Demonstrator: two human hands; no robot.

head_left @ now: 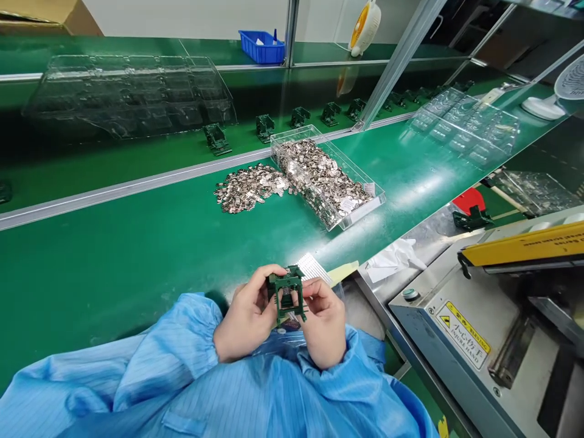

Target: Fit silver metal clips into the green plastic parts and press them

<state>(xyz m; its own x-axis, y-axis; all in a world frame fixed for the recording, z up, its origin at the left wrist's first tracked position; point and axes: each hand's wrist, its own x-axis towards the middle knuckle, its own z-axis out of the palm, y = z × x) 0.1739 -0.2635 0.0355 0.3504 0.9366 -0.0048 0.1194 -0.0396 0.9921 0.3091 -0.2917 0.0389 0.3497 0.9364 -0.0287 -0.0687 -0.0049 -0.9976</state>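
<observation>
Green frame (288, 287), boxy, with thin projecting prongs.

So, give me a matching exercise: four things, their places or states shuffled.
1. Nearest dark green plastic frame
2. Blue plastic bin
3. Clear rectangular plastic box
4. Grey metal machine

A. Beside an upright metal post
B. Bears a yellow warning label
C. In left hand and right hand
D. Holding small silvery metal pieces

Pairs: 1-C; 2-A; 3-D; 4-B

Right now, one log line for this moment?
left hand: on green frame | right hand: on same frame | clear tray: metal pieces inside | loose pile: beside tray
</observation>
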